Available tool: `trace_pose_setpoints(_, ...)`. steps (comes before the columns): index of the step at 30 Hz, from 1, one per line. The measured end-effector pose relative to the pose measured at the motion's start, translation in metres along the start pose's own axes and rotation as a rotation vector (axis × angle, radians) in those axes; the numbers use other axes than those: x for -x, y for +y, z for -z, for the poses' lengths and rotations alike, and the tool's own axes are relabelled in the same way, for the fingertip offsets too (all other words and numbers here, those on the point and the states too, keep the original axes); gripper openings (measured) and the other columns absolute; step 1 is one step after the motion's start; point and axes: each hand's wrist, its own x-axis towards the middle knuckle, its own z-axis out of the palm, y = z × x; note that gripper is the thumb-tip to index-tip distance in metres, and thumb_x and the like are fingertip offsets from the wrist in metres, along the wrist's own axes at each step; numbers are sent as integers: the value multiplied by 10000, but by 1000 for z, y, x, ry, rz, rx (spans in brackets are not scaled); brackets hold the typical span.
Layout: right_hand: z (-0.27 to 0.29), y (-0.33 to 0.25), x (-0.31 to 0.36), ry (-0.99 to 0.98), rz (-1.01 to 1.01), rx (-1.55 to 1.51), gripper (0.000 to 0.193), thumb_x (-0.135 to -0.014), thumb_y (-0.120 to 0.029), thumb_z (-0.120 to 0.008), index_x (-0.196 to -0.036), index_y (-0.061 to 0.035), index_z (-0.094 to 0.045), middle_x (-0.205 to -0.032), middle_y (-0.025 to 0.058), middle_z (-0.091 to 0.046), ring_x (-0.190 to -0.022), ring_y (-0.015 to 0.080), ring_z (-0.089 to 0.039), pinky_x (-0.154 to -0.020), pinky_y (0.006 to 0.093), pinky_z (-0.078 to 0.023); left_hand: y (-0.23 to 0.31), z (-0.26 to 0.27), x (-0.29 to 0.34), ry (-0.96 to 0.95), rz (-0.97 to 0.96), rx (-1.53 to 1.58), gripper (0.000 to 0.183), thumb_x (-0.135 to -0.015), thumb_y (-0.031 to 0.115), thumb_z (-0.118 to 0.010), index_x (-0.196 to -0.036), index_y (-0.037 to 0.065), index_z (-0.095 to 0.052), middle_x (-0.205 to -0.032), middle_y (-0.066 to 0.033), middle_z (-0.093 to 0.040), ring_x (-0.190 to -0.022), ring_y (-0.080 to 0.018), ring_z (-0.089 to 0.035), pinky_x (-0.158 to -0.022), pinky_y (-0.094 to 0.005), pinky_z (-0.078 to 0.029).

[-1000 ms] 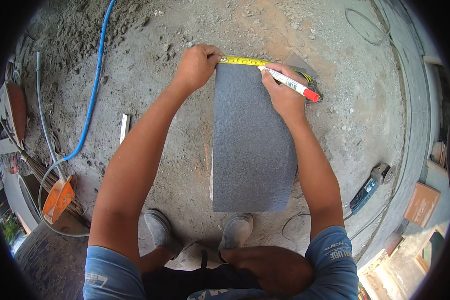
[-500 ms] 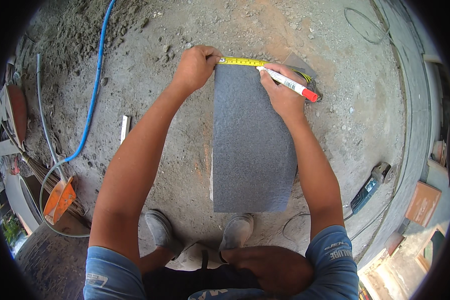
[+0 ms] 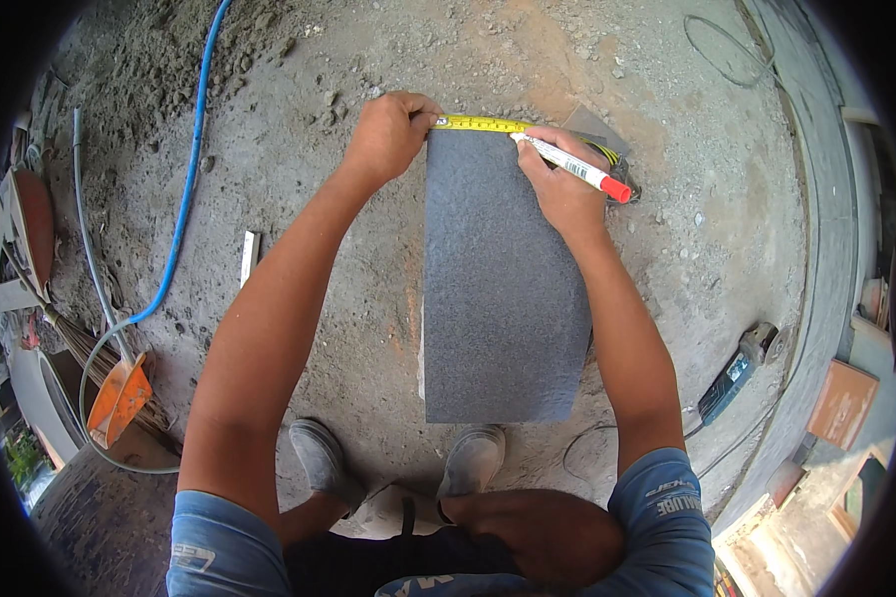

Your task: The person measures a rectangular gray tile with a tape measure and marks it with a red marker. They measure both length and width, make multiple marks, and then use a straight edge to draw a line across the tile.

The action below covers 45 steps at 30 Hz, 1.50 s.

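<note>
A dark grey rectangular tile (image 3: pixel 503 279) lies lengthwise in front of my feet. Across its far edge runs a yellow tape measure (image 3: pixel 480 124). My left hand (image 3: pixel 388 134) pinches the tape's end at the tile's far left corner. At the far right corner, my right hand (image 3: pixel 567 184) grips a white marker with a red end (image 3: pixel 572 167) and also steadies the tape. The marker's tip points at the tile's far edge, beside the tape. The tape's case is mostly hidden behind my right hand.
A blue hose (image 3: pixel 191 169) curves along the left, near an orange dustpan (image 3: pixel 119 398). A white strip (image 3: pixel 250 256) lies beside my left forearm. To the right rests an angle grinder (image 3: pixel 732 378) with its cord. A small tile piece (image 3: pixel 592 127) sits beyond my right hand.
</note>
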Motion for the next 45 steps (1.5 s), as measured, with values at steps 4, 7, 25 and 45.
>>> trace_pose_setpoints(4,0,3,-1,-8,14,5,144,-803,-106,-728,-902,-8,-691,-725,86,-693,-619,135,-648,-598,278,-522,-1,-1,-1,4,-1,12,161,-915,80,-609,-1000,-13,-708,-935,-126,-709,-818,-175,-693,-765,-298,-545)
trace_pose_setpoints(7,1,6,0,-16,30,24,149,-804,-103,-726,-914,-7,-693,-724,87,-691,-621,134,-645,-601,278,-522,-1,-1,-2,-6,1,9,161,-916,78,-607,-1002,-14,-707,-932,-126,-708,-818,-173,-692,-764,-298,-545)
trace_pose_setpoints(25,95,73,11,176,-120,288,386,-844,-200,-749,-1174,-77,-591,-1136,182,-661,-1063,275,-651,-896,372,-501,-8,-6,-4,10,-53,21,162,-914,79,-608,-1005,-10,-708,-859,-100,-701,-743,-142,-661,-708,-284,-537)
trace_pose_setpoints(45,160,4,-2,41,-52,145,198,-896,-213,-706,-1054,-96,-686,-759,23,-643,-668,78,-556,-644,229,-465,60,44,-6,191,-301,86,116,-952,50,-535,-1017,-9,-611,-848,-98,-663,-718,-153,-665,-663,-286,-525)
